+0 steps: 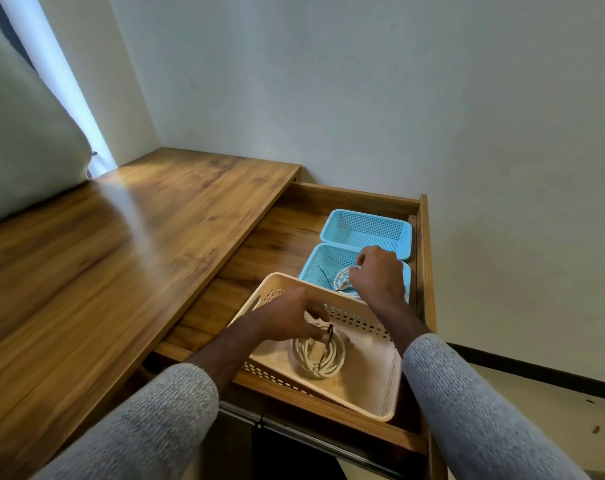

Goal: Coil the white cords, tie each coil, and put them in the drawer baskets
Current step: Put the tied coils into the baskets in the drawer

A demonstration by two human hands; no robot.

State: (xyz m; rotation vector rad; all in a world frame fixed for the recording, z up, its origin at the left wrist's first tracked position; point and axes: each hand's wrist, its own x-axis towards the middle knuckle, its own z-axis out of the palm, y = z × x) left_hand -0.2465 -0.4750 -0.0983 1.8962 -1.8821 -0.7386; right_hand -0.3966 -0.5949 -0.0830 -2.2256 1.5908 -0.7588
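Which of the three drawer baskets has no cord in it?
The far blue basket, at the drawer's back. The near blue basket and cream basket each hold a white coil.

Daylight enters far left of my fingers (pixel 323 315), from the gap beside the curtain (pixel 24 140). It throws a pale glare streak across the worktop (pixel 131 230). The wall ahead is evenly, softly lit. Wide-angle bending shows at the frame edges. My sleeves (pixel 148 420), nearest the lens, look soft.
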